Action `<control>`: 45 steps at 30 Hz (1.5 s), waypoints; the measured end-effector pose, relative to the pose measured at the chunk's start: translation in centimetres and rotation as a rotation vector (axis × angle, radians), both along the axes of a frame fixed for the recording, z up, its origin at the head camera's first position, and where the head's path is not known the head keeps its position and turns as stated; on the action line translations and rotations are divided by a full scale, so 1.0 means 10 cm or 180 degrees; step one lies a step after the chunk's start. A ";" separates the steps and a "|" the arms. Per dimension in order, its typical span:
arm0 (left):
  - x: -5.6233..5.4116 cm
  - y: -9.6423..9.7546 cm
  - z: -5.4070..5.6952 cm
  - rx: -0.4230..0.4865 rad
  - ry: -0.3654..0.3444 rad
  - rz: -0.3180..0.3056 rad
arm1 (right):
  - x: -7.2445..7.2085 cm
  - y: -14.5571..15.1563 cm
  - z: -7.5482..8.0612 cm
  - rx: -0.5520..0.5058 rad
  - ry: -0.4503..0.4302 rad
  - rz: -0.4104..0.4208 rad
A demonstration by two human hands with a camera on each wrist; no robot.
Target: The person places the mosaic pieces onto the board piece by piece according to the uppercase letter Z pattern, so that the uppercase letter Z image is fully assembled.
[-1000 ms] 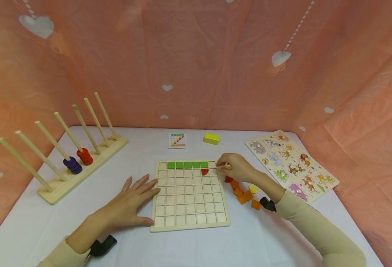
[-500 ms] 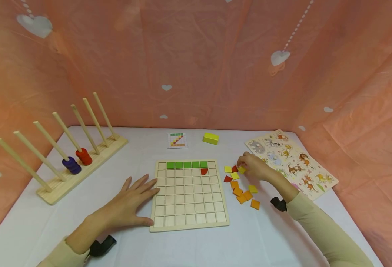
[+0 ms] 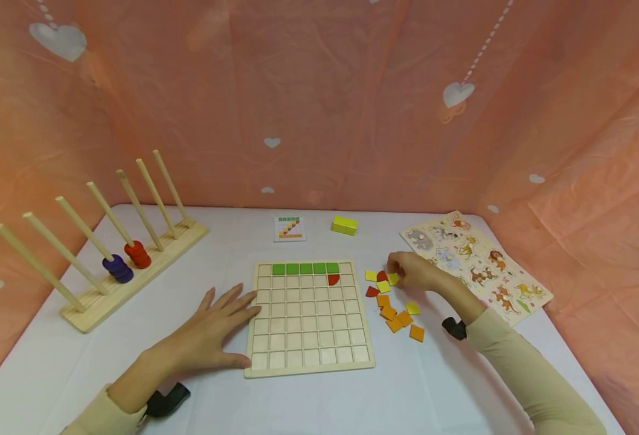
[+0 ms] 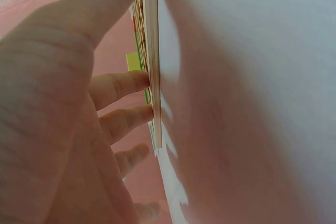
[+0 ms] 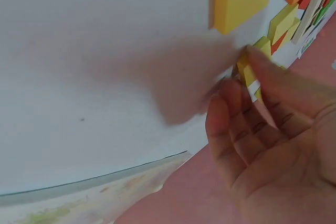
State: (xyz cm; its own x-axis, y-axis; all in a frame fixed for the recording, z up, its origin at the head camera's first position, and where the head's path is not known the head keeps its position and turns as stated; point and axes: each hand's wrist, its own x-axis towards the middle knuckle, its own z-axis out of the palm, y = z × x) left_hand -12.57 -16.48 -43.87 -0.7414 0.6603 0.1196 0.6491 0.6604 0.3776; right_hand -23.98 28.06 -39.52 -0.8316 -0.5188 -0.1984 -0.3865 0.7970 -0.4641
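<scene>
My left hand lies spread at the left edge of the wooden grid board, its thumb and some fingertips touching the rim; in the left wrist view, fingers meet the board's side edge. A row of green square tiles fills part of the board's top row, with a red quarter-round tile below its right end. Right of the board, my right hand pinches a yellow tile at the table; the right wrist view shows thumb and curled fingers around this yellow tile.
Loose yellow, red and orange tiles lie right of the board. Behind it are a pattern card and a yellow block. A peg stand with purple and red rings stands left, an animal puzzle right.
My right hand has moved right from the board's top right corner, leaving a yellow tile beside the board, to another yellow tile, which has lowered slightly. My left hand has stayed put.
</scene>
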 end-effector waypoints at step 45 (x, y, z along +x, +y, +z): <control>0.01 0.01 0.00 0.0012 -0.0057 0.0040 | -0.03 -1.32 -0.04 0.0017 0.0759 0.0750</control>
